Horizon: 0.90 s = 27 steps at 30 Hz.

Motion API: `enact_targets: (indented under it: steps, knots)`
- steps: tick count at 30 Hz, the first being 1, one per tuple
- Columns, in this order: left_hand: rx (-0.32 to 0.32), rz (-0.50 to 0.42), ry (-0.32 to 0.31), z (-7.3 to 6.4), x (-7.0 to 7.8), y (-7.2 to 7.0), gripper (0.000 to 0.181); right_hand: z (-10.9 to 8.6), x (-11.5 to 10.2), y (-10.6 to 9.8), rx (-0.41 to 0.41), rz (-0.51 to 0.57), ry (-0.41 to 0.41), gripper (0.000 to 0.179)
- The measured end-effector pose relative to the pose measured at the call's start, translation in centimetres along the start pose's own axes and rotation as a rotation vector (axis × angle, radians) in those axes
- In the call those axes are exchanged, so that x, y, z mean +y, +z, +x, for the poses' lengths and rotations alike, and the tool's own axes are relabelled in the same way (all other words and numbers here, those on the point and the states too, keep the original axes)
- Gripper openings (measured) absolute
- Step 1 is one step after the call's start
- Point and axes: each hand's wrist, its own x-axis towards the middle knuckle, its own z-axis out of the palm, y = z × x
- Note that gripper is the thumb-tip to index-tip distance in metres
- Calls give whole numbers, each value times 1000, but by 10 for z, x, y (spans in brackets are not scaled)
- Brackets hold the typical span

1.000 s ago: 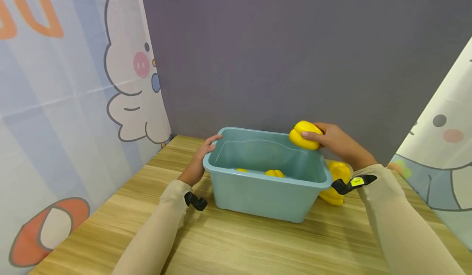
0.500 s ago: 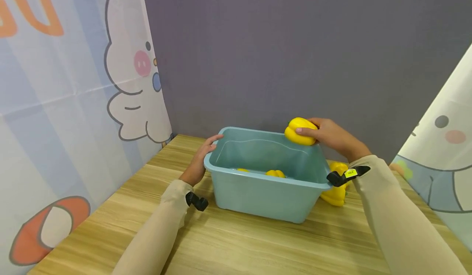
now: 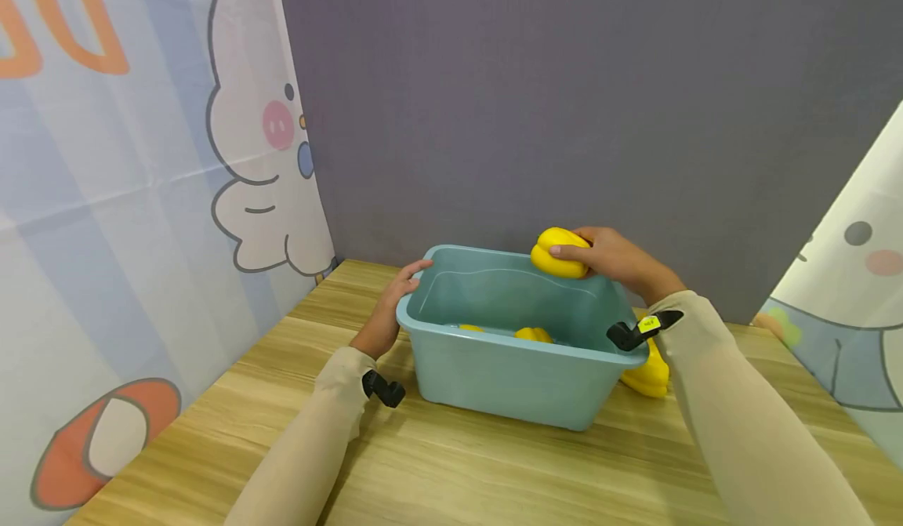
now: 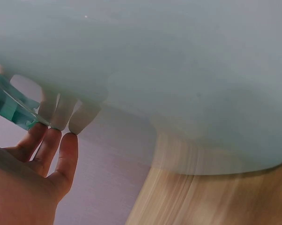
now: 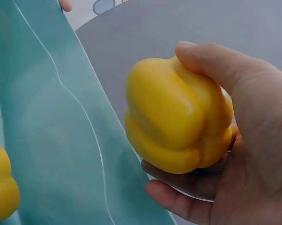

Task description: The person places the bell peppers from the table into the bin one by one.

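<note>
A yellow bell pepper is held up over the back right rim of a blue-green plastic bin. My right hand grips it, thumb on top and fingers beneath in the right wrist view. My left hand holds the bin's left rim. In the left wrist view, several fingertips touch the outer wall. Inside the bin lie a yellow bell pepper and another yellow piece, mostly hidden by the front wall. More yellow bell pepper shows right of the bin, partly behind my right wrist.
The bin stands on a wood-grain table. A dark grey panel rises behind it. Printed cartoon sheets border the left and right sides. Black camera mounts sit on both wrists.
My right hand has carried the bell pepper leftward along the bin's back rim, farther over the bin. The left hand stays on the rim. The view has shifted slightly.
</note>
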Motion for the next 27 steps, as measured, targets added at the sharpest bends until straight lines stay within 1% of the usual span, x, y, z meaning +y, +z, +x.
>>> enact_targets:
  steps: [6, 13, 17, 20, 23, 27]
  knots:
    - [-4, 23, -6, -2, 1, -1, 64, 4, -3, 8, -17, 33, 1, 59]
    - [1, 11, 4, -2, 1, -3, 64, 6, -13, 11, -29, 19, 8, 60]
    - [-6, -2, 8, -3, 0, -2, 63, 10, -18, 12, -36, 32, -9, 60]
    - [2, -10, 12, -4, -1, 0, 62, 13, -23, 14, -54, 37, -32, 59]
    - [3, -9, 16, -4, -2, 0, 63, 13, -25, 16, -66, 38, -38, 59]
    - [-5, -1, 24, -2, -1, 0, 65, 10, -25, 17, -57, 35, -36, 57]
